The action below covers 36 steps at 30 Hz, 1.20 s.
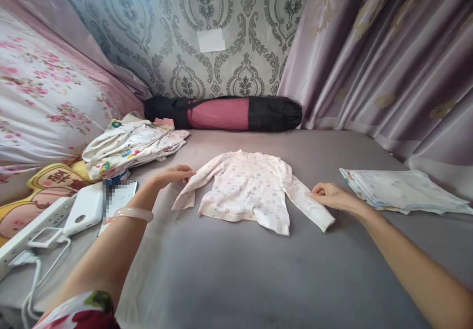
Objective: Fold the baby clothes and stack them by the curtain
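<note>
A small white long-sleeved shirt [246, 186] with a faint pastel print lies spread on the grey sheet [221, 270], its neck toward the wall. My left hand [174, 175], below a pale bangle, pinches the edge of the left-side sleeve partway along. On the other side, my right hand [328, 194] has thumb and fingers closed on the right-side sleeve, above its cuff. Both sleeves are angled outward and down from the body. The shirt's hem is uneven, dipping lower at its right corner.
A pile of printed baby clothes [136, 144] sits back left. Folded white cloths [402, 188] lie at right. Along the wall rests a black and pink rolled bag [221, 113]. Near my left arm are a phone [125, 198], a white power bank [84, 210] and a power strip [35, 230].
</note>
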Tool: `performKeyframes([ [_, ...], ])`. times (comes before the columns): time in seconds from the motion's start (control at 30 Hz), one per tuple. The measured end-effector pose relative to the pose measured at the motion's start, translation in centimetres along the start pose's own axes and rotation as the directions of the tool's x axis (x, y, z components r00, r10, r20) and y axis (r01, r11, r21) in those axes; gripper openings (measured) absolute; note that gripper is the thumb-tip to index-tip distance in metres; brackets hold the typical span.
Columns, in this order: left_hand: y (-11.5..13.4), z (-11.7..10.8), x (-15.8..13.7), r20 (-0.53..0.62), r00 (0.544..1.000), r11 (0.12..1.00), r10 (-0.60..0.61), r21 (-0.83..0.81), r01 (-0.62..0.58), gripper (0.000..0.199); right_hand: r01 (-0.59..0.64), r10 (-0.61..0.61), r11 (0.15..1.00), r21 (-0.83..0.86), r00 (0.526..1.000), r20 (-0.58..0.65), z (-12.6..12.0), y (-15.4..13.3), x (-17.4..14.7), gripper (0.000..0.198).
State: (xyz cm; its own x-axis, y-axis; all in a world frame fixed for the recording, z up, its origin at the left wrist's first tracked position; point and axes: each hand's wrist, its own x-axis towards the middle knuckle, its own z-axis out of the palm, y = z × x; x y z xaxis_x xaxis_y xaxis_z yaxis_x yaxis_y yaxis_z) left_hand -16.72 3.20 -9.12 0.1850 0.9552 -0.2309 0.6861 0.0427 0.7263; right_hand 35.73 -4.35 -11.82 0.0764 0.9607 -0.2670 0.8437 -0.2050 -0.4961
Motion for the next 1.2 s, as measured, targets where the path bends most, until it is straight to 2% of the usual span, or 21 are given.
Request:
performKeyframes([
  [0.1, -0.4, 0.0, -1.1, 0.167, 0.986, 0.996, 0.015, -0.094, 0.0, 0.042, -0.043, 0.044, 0.998, 0.047, 0.999, -0.009, 0.4, 0.1, -0.7, 0.02],
  [0.2, -0.3, 0.3, -1.4, 0.176, 0.984, 0.997, -0.01, -0.078, 0.024, 0.039, -0.052, 0.051, 0.998, 0.047, 0.999, 0.01, 0.4, -0.2, -0.6, 0.017],
  [0.27, 0.0, 0.6, -1.4, 0.136, 0.991, 0.999, -0.003, -0.049, 0.01, 0.038, -0.016, 0.012, 0.997, 0.074, 0.999, 0.047, 0.1, -0.3, -0.4, 0.017],
  [0.33, 0.2, 0.6, -1.3, 0.046, 0.998, 0.998, 0.038, -0.059, -0.035, 0.04, 0.001, -0.005, 0.996, 0.094, 0.999, 0.038, -0.5, -0.4, -0.1, 0.016],
  [0.5, 0.4, 0.1, -0.4, -0.153, 0.98, 0.982, 0.124, -0.123, -0.143, 0.041, -0.009, 0.022, 0.996, 0.088, 0.989, -0.149, -2.6, 0.1, 1.2, 0.014],
  [0.57, 0.4, -0.3, 0.4, -0.217, 0.969, 0.99, 0.118, -0.044, -0.13, 0.041, 0.034, -0.021, 0.998, 0.053, 0.974, -0.226, -3.6, 0.3, 1.8, 0.014],
  [0.67, 0.3, -1.1, 1.9, -0.289, 0.943, 0.977, 0.162, 0.183, -0.112, 0.039, 0.09, -0.101, 0.995, -0.05, 0.949, -0.298, -5.1, 0.5, 2.6, 0.015],
  [0.8, -0.1, -2.1, 3.8, -0.328, 0.881, 0.841, 0.341, 0.525, -0.13, 0.036, 0.15, -0.216, 0.963, -0.224, 0.927, -0.307, -6.6, 1.4, 3.6, 0.026],
  [0.9, -0.5, -2.4, 4.6, -0.325, 0.865, 0.724, 0.382, 0.687, -0.062, 0.038, 0.186, -0.297, 0.914, -0.361, 0.913, -0.281, -7.1, 2.4, 4.3, 0.029],
  [0.97, -0.6, -2.2, 4.6, -0.318, 0.88, 0.678, 0.354, 0.735, -0.008, 0.039, 0.147, -0.279, 0.895, -0.421, 0.921, -0.273, -6.9, 2.9, 4.4, 0.031],
  [1.07, -0.7, -1.3, 4.2, -0.337, 0.9, 0.659, 0.275, 0.748, 0.078, 0.033, 0.003, -0.165, 0.877, -0.481, 0.941, -0.297, -6.1, 2.8, 3.9, 0.032],
  [1.13, -0.7, -0.6, 3.5, -0.409, 0.874, 0.677, 0.261, 0.723, 0.136, 0.036, -0.092, -0.143, 0.844, -0.529, 0.911, -0.386, -5.3, 2.1, 3.1, 0.034],
  [1.2, -0.5, 0.2, 2.4, -0.502, 0.826, 0.723, 0.257, 0.667, 0.181, 0.04, -0.136, -0.188, 0.826, -0.547, 0.848, -0.495, -4.4, 1.1, 2.0, 0.037],
])
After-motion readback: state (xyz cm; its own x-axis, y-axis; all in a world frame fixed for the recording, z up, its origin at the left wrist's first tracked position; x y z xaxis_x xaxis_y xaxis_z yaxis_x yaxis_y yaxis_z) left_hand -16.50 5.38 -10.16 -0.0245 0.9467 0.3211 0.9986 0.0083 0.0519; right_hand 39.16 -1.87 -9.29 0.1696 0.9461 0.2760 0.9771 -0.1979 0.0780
